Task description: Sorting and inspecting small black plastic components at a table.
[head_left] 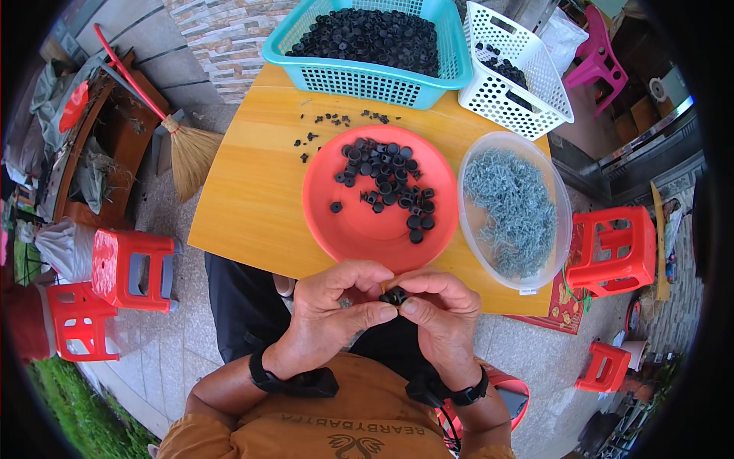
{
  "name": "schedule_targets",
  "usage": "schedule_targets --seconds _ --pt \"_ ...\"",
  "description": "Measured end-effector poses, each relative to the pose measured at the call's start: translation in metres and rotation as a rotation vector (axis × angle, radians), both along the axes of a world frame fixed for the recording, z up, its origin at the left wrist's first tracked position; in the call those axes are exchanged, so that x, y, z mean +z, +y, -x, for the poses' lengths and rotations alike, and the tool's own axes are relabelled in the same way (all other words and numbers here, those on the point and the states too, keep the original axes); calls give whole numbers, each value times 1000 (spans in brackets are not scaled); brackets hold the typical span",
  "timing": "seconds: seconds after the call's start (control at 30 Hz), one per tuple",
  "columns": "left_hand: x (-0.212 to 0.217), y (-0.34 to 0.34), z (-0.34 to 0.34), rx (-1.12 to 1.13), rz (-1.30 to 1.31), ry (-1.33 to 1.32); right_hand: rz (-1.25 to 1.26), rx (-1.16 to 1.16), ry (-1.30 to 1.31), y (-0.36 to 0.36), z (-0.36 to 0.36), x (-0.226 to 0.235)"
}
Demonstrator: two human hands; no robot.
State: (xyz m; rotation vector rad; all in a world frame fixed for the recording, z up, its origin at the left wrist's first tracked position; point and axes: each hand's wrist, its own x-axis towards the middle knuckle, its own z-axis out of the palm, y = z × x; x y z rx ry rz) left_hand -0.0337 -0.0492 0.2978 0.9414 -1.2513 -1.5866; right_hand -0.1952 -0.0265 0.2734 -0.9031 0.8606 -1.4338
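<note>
A small black part is pinched between the fingertips of the left hand and right hand, both curled inward at the near edge of the worktop. Just beyond, a red plate carries black pieces; a clear tub stands by the right edge, a teal basket at the far edge.

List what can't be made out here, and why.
Head view: full shape of the small black part, partly covered by the left hand and right hand.
Head view: far rim of the teal basket, cut off by the upper edge.
Head view: lower black pieces in the white basket, partly behind its near wall.
Head view: single blue-grey pieces, too small and tangled.
</note>
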Motion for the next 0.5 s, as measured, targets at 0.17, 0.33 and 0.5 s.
schedule_targets --seconds 0.17,0.33,0.5 --pt "2 -1 -1 -61 -9 -32 -35 6 -12 3 3 0" --pt "1 0 0 -65 30 -17 -92 10 -59 4 4 -1" --pt "-1 -1 0 -60 96 -68 -34 21 -80 3 3 -2"
